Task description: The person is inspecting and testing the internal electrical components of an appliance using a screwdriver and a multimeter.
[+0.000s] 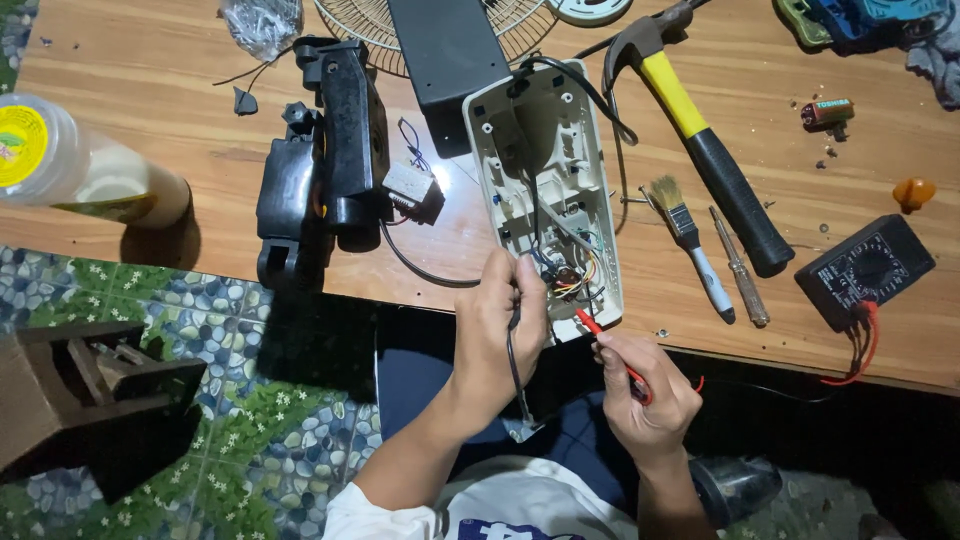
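1. The left hand [500, 320] is closed in a narrow grip on a black probe [514, 360], fingers curled round it at the near end of the open white casing [545, 190].
2. The right hand [645, 390] is pinched tight on a red probe [605, 345], whose tip touches the bundle of coloured wires [565, 280] inside the casing.
3. The casing lies lengthwise on the wooden surface [180, 60], its near end just at the surface's front edge; both hands work over that edge, above the person's lap.
4. Open room lies to the left of the casing's near end, between it and the black motor housing [325, 160].
5. To the right lie one hammer [700, 140], one paintbrush [690, 245], one screwdriver [740, 270] and one black multimeter [865, 270], well apart from the hands.
6. One battery [825, 112] lies beyond the hammer.
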